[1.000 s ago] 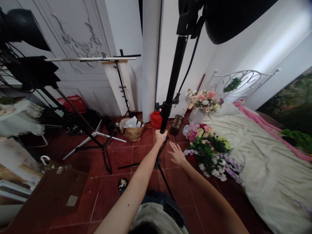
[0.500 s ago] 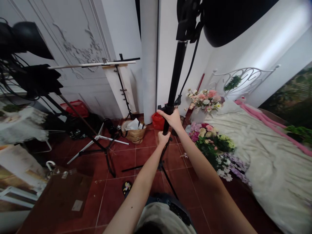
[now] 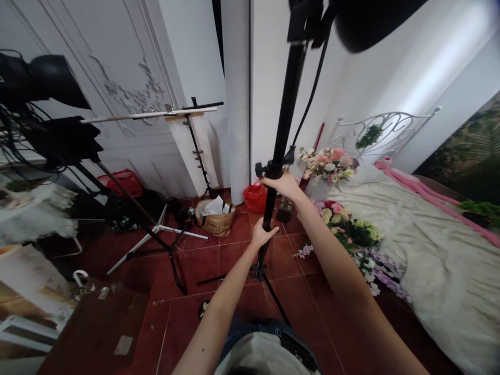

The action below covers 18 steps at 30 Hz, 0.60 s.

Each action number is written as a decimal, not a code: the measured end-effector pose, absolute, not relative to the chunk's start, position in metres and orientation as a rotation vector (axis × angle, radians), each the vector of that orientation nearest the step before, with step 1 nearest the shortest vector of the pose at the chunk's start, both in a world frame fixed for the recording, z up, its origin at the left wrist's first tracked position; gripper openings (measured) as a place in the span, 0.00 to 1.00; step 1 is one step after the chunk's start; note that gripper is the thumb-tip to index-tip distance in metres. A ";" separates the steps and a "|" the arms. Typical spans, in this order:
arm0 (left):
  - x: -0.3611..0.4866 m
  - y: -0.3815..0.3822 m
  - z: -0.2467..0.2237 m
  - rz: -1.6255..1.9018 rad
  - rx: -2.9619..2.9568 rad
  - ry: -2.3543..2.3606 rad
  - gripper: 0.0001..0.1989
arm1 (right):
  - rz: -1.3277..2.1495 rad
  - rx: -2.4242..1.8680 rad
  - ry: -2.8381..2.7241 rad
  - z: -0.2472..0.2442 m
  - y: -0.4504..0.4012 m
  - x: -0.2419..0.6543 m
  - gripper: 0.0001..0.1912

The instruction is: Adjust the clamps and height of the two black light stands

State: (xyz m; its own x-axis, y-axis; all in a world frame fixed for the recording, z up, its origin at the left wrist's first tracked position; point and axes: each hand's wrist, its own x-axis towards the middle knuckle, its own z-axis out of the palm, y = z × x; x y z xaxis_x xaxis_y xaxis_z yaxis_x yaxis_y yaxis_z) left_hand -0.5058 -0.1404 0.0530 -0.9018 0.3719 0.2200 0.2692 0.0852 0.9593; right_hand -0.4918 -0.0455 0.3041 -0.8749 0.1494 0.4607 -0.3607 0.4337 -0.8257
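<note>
A black light stand (image 3: pixel 287 104) rises in front of me, a dark lamp head (image 3: pixel 375 21) at its top and a cable (image 3: pixel 313 94) hanging along its right side. My right hand (image 3: pixel 284 186) is closed around the pole just under the clamp collar (image 3: pixel 273 168). Lower down, my left hand (image 3: pixel 263 232) wraps the same pole, its thumb pointing right. The stand's legs (image 3: pixel 275 299) spread over the red tiles near my feet. The fingers behind the pole are partly hidden.
Another light stand (image 3: pixel 172 255) with a lamp (image 3: pixel 58 80) is at left. A woven bag (image 3: pixel 216 221) and a red bag (image 3: pixel 255 198) sit on the floor ahead. Flowers (image 3: pixel 332 166) and a bed (image 3: pixel 437 260) lie to the right; a cardboard box (image 3: pixel 97 323) is lower left.
The lamp head has shifted up and partly out of view. Both hands keep their grip on the pole and appear slightly lower in the picture; the camera view has tilted a little.
</note>
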 end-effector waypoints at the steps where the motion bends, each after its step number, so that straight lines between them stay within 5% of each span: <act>1: -0.505 -0.143 0.047 1.939 0.648 2.249 0.18 | 1.415 0.120 -2.180 0.310 -0.048 -0.493 0.15; 8: -0.513 -0.138 0.005 1.990 0.518 2.042 0.16 | 1.335 0.017 -2.194 0.305 -0.047 -0.495 0.13; 14: -0.520 -0.133 -0.002 1.976 0.425 1.953 0.12 | 1.636 0.412 -2.359 0.266 -0.027 -0.495 0.17; 18: -0.521 -0.132 0.001 1.953 0.412 1.978 0.12 | 1.691 0.317 -2.322 0.219 -0.034 -0.495 0.18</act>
